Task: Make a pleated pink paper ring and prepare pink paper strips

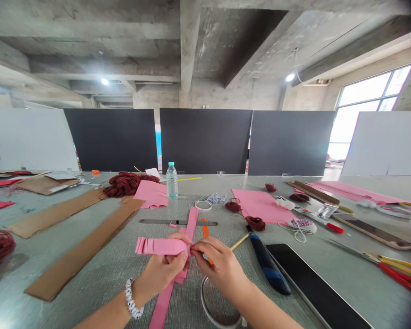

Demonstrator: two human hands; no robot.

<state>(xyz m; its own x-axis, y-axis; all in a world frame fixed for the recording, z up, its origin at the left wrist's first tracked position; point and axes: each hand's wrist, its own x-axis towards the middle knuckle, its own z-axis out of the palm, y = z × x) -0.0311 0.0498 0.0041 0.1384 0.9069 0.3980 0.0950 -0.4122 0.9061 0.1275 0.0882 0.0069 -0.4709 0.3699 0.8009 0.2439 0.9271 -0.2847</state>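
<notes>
Single view, head-worn camera. It looks forward and slightly down across the bench (123, 265) from the person's seat. Both hands sit close at the lower edge; dark partition panels (205, 139) face it across the bench, ceiling beams above. Wide lens, edges bowed.

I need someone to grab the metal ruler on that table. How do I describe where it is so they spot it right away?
Start from the water bottle standing mid-table. Just nearer the person, the metal ruler lies flat crosswise, with a pink strip laid over it. It is the only thin grey bar there; the cardboard strips to its left are brown and wide.
</notes>
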